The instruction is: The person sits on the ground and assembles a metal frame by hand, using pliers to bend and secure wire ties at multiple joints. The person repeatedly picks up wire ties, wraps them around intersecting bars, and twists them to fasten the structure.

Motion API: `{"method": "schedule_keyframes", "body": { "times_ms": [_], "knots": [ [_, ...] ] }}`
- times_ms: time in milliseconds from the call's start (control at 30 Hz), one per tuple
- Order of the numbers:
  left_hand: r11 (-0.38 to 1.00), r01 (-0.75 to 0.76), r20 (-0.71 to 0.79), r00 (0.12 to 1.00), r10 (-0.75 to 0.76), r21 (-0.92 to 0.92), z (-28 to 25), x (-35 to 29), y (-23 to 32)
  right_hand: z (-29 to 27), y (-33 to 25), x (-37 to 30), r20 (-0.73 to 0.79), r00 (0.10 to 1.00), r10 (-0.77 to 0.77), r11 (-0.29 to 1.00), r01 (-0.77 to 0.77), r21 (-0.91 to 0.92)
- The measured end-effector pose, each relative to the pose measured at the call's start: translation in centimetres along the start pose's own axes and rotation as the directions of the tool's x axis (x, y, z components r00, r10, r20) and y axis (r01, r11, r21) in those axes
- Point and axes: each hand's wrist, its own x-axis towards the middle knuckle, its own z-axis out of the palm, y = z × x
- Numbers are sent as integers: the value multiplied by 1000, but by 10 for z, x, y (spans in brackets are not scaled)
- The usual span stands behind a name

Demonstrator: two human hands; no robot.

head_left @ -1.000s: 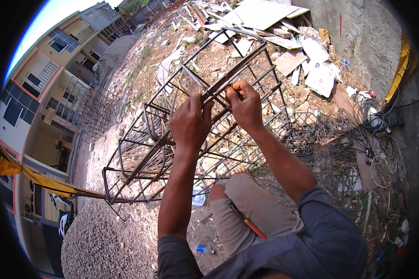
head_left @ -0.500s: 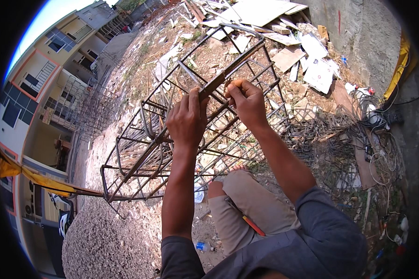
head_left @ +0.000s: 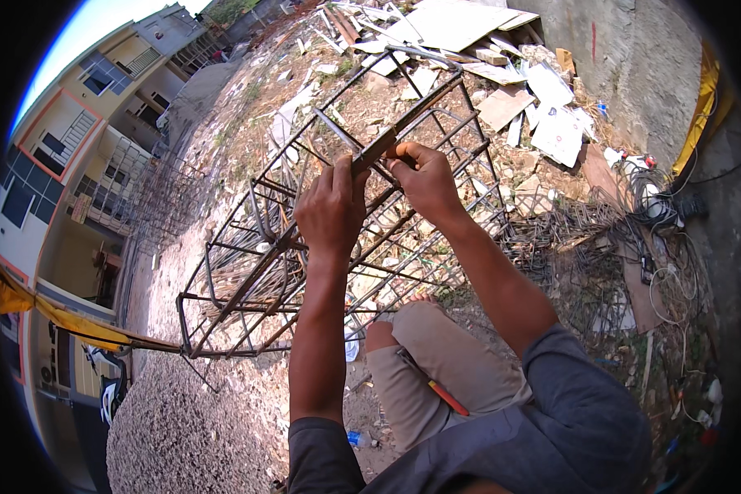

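A long cage of steel reinforcing bars (head_left: 263, 272) with bent square stirrups stands slantwise in front of me. My left hand (head_left: 331, 202) is closed round its upper bar, with the thumb side toward the right. Just right of it, my right hand (head_left: 424, 185) is closed in a pinch against the same bar, close to a stirrup joint. Whatever lies between the right fingertips is too small and hidden to name. A tool with a red-orange handle (head_left: 448, 397) rests against my bent leg in beige trousers.
Broken white boards (head_left: 461, 23) and rubble lie at the far side, by a concrete wall (head_left: 634, 74). Tangled cables (head_left: 663, 214) and cut rods (head_left: 552, 235) are to the right. A gravel heap (head_left: 181, 428), a yellow strap (head_left: 82, 325) and a plastic bottle (head_left: 358, 439) are at the lower left.
My right hand has shifted slightly left along the bar, closer to my left hand, and its fingers have turned in more. My left hand keeps its hold; the cage stays put.
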Motion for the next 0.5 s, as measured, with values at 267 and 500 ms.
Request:
{"method": "schedule_keyframes", "body": {
  "times_ms": [267,500],
  "knots": [
    [999,16,3,1000,-15,-31,1,2,2,9,13,8,-81,995,-63,991,72,111],
    [998,31,19,999,-30,-56,-3,3,3,7,10,10,-22,998,-65,994,67,84]
  ]
}}
